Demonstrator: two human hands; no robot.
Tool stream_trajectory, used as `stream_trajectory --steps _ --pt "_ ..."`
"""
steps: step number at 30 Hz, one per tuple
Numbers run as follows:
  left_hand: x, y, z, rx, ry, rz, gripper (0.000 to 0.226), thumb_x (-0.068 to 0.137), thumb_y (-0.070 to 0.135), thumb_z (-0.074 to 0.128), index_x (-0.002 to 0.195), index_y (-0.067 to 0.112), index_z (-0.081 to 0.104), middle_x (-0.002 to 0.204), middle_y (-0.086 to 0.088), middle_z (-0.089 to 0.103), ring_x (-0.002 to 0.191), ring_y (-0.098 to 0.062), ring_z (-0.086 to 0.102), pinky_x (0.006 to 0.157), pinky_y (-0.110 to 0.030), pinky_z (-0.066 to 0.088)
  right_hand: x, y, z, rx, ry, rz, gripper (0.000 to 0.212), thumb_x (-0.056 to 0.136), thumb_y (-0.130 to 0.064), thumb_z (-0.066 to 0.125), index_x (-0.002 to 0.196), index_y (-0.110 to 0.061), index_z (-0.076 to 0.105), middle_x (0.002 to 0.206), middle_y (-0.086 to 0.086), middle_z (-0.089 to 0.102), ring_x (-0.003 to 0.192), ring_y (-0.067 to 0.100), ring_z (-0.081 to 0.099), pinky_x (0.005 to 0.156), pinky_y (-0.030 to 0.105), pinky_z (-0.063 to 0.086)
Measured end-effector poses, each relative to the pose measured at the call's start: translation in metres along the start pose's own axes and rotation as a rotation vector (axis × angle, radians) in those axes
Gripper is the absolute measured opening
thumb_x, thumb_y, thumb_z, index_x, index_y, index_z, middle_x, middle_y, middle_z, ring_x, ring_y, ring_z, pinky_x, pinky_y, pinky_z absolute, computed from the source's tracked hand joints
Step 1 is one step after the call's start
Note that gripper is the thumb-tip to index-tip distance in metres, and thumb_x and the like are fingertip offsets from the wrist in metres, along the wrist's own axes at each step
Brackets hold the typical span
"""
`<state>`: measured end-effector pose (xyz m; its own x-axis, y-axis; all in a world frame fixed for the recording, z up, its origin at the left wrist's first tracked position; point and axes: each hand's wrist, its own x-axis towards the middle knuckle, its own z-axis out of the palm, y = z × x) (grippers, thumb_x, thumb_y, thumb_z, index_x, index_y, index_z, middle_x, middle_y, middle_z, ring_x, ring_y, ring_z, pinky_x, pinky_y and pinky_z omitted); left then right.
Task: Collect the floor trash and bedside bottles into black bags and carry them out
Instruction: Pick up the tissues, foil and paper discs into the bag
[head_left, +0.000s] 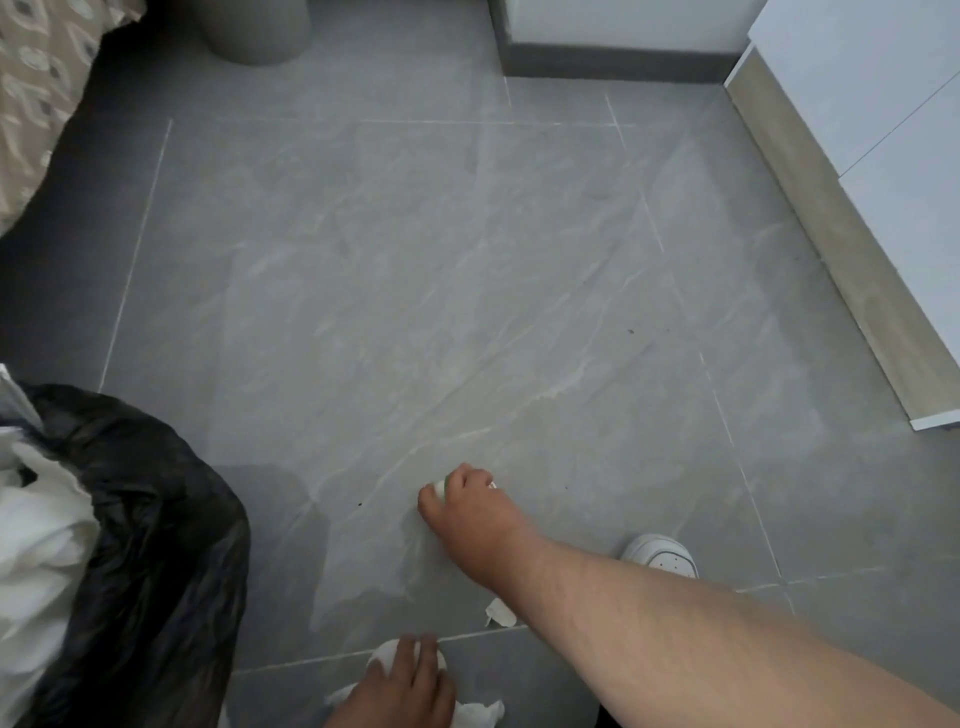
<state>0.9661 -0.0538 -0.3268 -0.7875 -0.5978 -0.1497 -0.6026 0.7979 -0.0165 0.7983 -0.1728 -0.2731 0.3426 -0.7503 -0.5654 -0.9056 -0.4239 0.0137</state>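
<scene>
Right hand (462, 514) is pinching a small pale rounded piece of trash (440, 488) between thumb and curled fingers, low against the grey marbled floor tiles (467, 260). Left hand (402, 686) is lying on a crumpled white tissue wad (382, 656) at the lower edge of the view; its fingers are draping over the wad, and whether they are closing on it cannot be told. More crumpled white tissue (480, 714) is lying just beside that hand. A torn white paper scrap (500, 613) is lying on the floor between the two hands, partly hidden by the right forearm. A black plastic bag (156, 519) is standing open at the left, holding white tissue paper (41, 545). A white shoe (660, 553) is showing behind the forearm. A grey round bin (254, 31), a patterned beige bedspread (36, 78) and a white cabinet with a wooden plinth (909, 182) are bordering the floor
</scene>
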Motion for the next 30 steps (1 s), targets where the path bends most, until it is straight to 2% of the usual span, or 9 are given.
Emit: stream_trajectory --steps 5,10,17,19,20,22,23,27,30 --pt "0.012 -0.002 -0.019 0.015 0.023 -0.004 0.043 0.082 0.002 0.029 0.054 0.021 0.057 0.067 -0.008 0.071 0.047 -0.019 0.064 0.031 -0.02 0.035 0.001 -0.001 0.004 -0.021 0.018 0.007 0.04 0.09 -0.002 0.038 0.129 0.003 0.035 0.133 0.046 0.026 0.113 0.054 0.04 0.083 0.058 0.048" --pt "0.014 -0.006 -0.024 -0.058 -0.114 0.041 0.019 0.062 0.012 0.043 0.053 0.02 0.058 0.058 -0.005 0.063 0.039 -0.018 0.053 0.026 -0.021 0.033 -0.005 -0.004 -0.002 -0.077 0.015 0.015 0.051 0.088 -0.025 0.045 0.129 0.003 0.035 0.133 0.044 0.028 0.116 0.052 0.038 0.092 0.054 0.042" --pt "0.024 -0.026 -0.053 -0.195 -0.303 0.069 0.015 0.059 0.027 0.044 0.052 0.022 0.056 0.051 0.002 0.05 0.037 -0.013 0.048 0.022 -0.023 0.025 -0.014 0.002 -0.014 -0.141 0.024 -0.024 0.044 0.091 -0.009 0.045 0.13 0.004 0.033 0.135 0.044 0.03 0.119 0.051 0.04 0.097 0.049 0.039" --pt "0.035 -0.033 -0.07 -0.23 -0.385 0.05 0.017 0.053 0.037 0.063 0.061 0.022 0.059 0.06 0.004 0.054 0.047 -0.011 0.056 0.028 -0.026 0.036 -0.011 -0.002 -0.013 -0.149 0.016 -0.015 0.044 0.087 -0.01 0.049 0.126 0.004 0.035 0.13 0.042 0.037 0.118 0.049 0.043 0.095 0.05 0.041" --pt "0.04 -0.038 -0.079 -0.275 -0.442 -0.003 0.021 0.059 0.036 0.068 0.072 0.021 0.062 0.074 0.001 0.058 0.063 -0.016 0.062 0.041 -0.03 0.046 -0.01 -0.002 -0.013 -0.108 0.013 0.0 0.046 0.085 -0.008 0.053 0.125 0.003 0.036 0.129 0.04 0.038 0.117 0.049 0.043 0.094 0.05 0.042" --pt "0.052 -0.046 -0.093 -0.33 -0.458 -0.152 0.019 0.085 0.028 0.055 0.099 0.015 0.06 0.105 -0.008 0.056 0.098 -0.028 0.059 0.074 -0.037 0.048 -0.01 0.0 -0.015 0.021 0.006 0.033 0.05 0.081 -0.003 0.058 0.126 0.002 0.037 0.128 0.034 0.039 0.115 0.047 0.045 0.092 0.049 0.044" --pt "0.059 -0.05 -0.098 -0.388 -0.444 -0.212 0.022 0.09 0.027 0.049 0.103 0.013 0.059 0.111 -0.01 0.055 0.104 -0.03 0.056 0.08 -0.037 0.045 -0.009 0.002 -0.018 0.085 0.011 0.046 0.048 0.082 -0.001 0.057 0.126 0.0 0.038 0.128 0.03 0.04 0.114 0.045 0.045 0.089 0.048 0.045" --pt "0.079 -0.077 -0.117 -0.471 -0.319 -0.343 0.018 0.086 0.024 0.049 0.098 0.018 0.062 0.105 -0.006 0.061 0.1 -0.027 0.061 0.077 -0.033 0.045 -0.003 0.015 -0.032 0.269 0.077 0.163 0.03 0.093 -0.005 0.041 0.123 -0.005 0.041 0.123 0.021 0.047 0.111 0.038 0.051 0.079 0.045 0.046" --pt "0.093 -0.102 -0.137 -0.544 -0.224 -0.448 0.019 0.081 0.019 0.048 0.091 0.02 0.064 0.098 -0.003 0.067 0.095 -0.024 0.063 0.072 -0.029 0.045 0.0 0.029 -0.046 0.404 0.154 0.307 0.025 0.09 -0.014 0.048 0.113 -0.013 0.041 0.115 0.014 0.053 0.103 0.034 0.057 0.07 0.038 0.04"
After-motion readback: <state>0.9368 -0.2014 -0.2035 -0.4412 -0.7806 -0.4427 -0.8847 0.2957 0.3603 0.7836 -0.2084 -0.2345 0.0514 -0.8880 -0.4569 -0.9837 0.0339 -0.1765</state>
